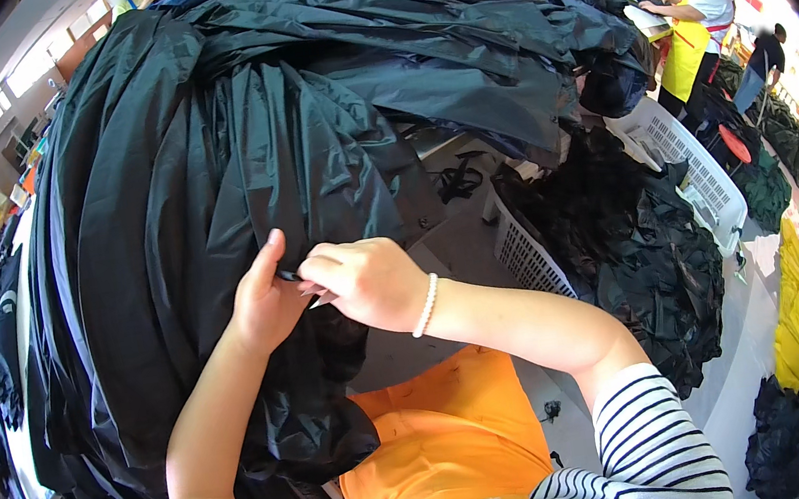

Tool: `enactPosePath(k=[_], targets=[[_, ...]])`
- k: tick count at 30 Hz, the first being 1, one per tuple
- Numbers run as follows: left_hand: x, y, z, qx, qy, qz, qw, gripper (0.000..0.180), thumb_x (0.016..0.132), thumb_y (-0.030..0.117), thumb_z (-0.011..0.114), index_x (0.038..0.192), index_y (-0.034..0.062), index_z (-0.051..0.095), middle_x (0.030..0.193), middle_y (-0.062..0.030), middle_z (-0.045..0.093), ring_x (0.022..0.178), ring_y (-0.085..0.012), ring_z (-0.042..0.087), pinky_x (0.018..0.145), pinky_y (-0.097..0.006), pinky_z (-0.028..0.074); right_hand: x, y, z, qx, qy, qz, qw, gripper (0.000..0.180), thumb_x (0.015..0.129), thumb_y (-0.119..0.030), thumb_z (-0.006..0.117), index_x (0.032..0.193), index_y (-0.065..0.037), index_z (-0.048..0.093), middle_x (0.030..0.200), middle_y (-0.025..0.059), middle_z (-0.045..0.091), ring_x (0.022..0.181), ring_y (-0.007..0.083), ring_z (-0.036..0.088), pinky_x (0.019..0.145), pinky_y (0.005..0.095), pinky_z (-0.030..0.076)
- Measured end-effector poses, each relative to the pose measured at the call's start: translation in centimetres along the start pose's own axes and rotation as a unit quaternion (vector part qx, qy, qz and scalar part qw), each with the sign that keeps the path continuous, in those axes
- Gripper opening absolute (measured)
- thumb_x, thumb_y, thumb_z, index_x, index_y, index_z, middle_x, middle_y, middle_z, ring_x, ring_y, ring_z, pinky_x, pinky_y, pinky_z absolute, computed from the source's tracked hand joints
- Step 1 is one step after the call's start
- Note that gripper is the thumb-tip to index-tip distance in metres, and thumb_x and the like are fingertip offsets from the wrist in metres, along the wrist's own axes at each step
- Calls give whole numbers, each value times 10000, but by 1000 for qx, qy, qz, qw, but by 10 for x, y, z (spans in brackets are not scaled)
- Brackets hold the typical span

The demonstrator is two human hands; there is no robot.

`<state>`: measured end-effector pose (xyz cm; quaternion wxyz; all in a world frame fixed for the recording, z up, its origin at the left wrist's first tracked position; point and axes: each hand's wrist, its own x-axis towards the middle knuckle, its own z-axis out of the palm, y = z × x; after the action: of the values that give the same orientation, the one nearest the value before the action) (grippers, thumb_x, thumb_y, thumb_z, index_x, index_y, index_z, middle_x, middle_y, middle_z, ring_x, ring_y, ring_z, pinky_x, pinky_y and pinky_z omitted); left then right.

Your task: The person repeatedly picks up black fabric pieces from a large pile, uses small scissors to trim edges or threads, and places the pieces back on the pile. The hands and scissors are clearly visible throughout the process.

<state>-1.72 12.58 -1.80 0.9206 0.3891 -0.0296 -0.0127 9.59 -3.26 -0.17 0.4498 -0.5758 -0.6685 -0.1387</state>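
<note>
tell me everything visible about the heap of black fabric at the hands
The heap of black fabric looks thin, smooth and slightly shiny, draped in long, loose folds, bunched at its lower end beside the orange apron. It fills much of the view's left and centre. The left hand and right hand meet over its near folds; exactly what they grip is unclear.

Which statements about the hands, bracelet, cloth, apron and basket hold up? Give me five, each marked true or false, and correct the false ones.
1. The left hand and the right hand are close together. True.
2. The bead bracelet is worn beside the left hand. False: the bracelet is beside the right hand.
3. The apron is orange. True.
4. The big pile of cloth beyond the hands is white. False: the cloth is black.
5. A white basket stands to the right of the hands. True.
</note>
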Motion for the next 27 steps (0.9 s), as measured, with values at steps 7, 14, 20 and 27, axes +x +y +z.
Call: enactPosePath(k=[7,14,20,27], targets=[[9,0,22,10,67,62,996,467,1001,269,372,1343,-36,462,1346,-174,542,1246,-312,524,1086,-523,361,-18,5,-64,5,-1,141,990,460,749,-130,794,1180,-107,636,1270,84,579,822,197,718,693,283,584],[4,0,21,124,185,80,972,469,964,172,450,1380,-42,424,1329,-179,565,1218,-295,549,1075,-469,382,-41,55,-85,16,79,138,987,275,825,81,629,1068,-31,693,878,67,688,648,89,594,593,206,465],[17,-10,66,728,309,238,564,791,802,-53,626,1503,51,274,1315,-239,512,1152,-326,575,952,-384,481,-28,67,-111,31,188,181,965,136,899,20,594,986,-21,690,681,-3,576,594,30,460,549,203,393],[26,-18,93,852,239,251,392,1038,656,211,831,1508,108,248,1409,-223,324,1277,-439,365,1004,-467,427,-9,49,-107,67,148,155,974,135,901,22,585,991,-8,682,672,-39,544,602,17,443,556,184,379]])
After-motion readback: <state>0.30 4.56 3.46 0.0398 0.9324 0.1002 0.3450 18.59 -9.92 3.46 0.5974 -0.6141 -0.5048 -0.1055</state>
